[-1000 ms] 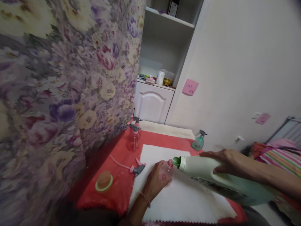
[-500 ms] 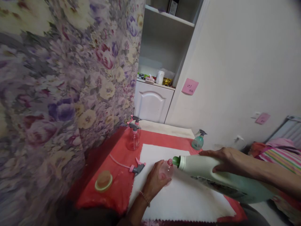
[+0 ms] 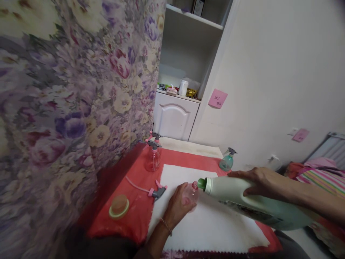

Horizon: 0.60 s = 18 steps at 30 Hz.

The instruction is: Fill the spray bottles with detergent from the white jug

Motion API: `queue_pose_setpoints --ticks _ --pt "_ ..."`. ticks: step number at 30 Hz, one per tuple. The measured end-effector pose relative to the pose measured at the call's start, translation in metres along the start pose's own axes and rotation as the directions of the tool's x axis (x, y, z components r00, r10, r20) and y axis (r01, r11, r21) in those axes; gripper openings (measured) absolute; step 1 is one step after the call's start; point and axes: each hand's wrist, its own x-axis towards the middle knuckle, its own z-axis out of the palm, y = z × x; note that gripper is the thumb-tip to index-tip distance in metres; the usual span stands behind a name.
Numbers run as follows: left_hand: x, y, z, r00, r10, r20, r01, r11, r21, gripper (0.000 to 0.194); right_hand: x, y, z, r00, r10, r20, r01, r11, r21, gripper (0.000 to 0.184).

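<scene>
My left hand (image 3: 176, 205) is wrapped around a small clear pink spray bottle (image 3: 192, 194) with its top off. From the right, my right hand (image 3: 256, 181) grips a large pale green detergent jug (image 3: 229, 189), tipped almost level. The jug's green spout (image 3: 201, 183) meets the mouth of the pink bottle; whether liquid is flowing I cannot tell. Left of my left hand lies a loose pink and grey spray head (image 3: 157, 191) with its thin tube. Beyond it rests a round cap (image 3: 119, 207) with a pale green rim.
Pink spray bottles (image 3: 153, 160) with grey heads stand at the table's back left, and a teal spray bottle (image 3: 226, 162) at the back right. A white cloth (image 3: 215, 230) covers part of the red tabletop (image 3: 134, 212). Floral fabric (image 3: 81, 108) borders the left side.
Almost nothing differs. Both hands keep their grips, and the jug's spout stays at the bottle's mouth.
</scene>
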Motion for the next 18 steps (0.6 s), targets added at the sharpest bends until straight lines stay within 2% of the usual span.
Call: queue_pose_setpoints --ticks 7,18 --pt "0.0006 0.0001 -0.0006 1.0 0.001 0.002 -0.001 1.0 -0.006 0.071 0.0009 -0.0009 -0.0037 0.998 -0.008 0.059 0.008 1.0 0.002 0.053" --pt "0.0006 -0.003 0.0011 1.0 0.005 0.002 -0.006 1.0 0.011 0.071 0.0025 -0.001 -0.0055 0.997 -0.037 0.062 0.038 0.999 -0.005 0.053"
